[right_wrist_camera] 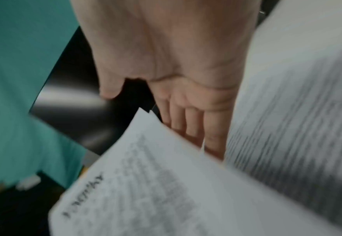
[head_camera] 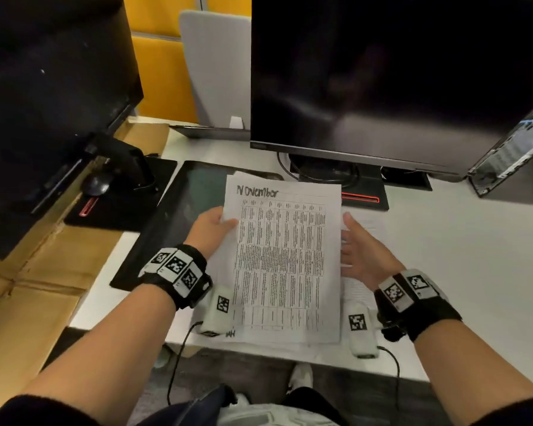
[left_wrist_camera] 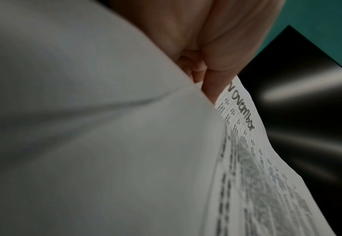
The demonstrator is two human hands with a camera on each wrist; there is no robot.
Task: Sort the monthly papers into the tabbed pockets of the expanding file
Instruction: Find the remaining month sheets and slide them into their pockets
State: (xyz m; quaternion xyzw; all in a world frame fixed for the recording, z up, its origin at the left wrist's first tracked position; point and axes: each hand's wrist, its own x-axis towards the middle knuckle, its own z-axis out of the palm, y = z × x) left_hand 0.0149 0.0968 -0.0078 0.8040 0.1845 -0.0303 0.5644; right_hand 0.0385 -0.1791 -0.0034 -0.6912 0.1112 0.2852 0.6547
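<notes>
A printed sheet headed "November" [head_camera: 286, 256] tops a thin stack of papers held above the white table's near edge. My left hand [head_camera: 211, 229] grips the stack's left edge, thumb on top and fingers underneath. In the left wrist view those fingers [left_wrist_camera: 216, 47] curl against the November sheet [left_wrist_camera: 244, 115]. My right hand [head_camera: 360, 244] is flat beside the stack's right edge, fingers straight and touching it. The right wrist view shows that hand [right_wrist_camera: 176, 63] between two blurred printed sheets [right_wrist_camera: 146, 183]. A flat black case with a glossy face [head_camera: 179, 210] lies left of the papers; I cannot tell whether it is the expanding file.
A large dark monitor [head_camera: 397, 81] stands just behind the papers, with a second monitor [head_camera: 50, 103] at the left. There is a black mouse [head_camera: 96, 183] on a mat, and a computer tower [head_camera: 514, 149] at the far right. Another sheet [head_camera: 356, 290] lies on the table [head_camera: 459, 272] under my right wrist. Brown cardboard [head_camera: 28, 287] lies to the left.
</notes>
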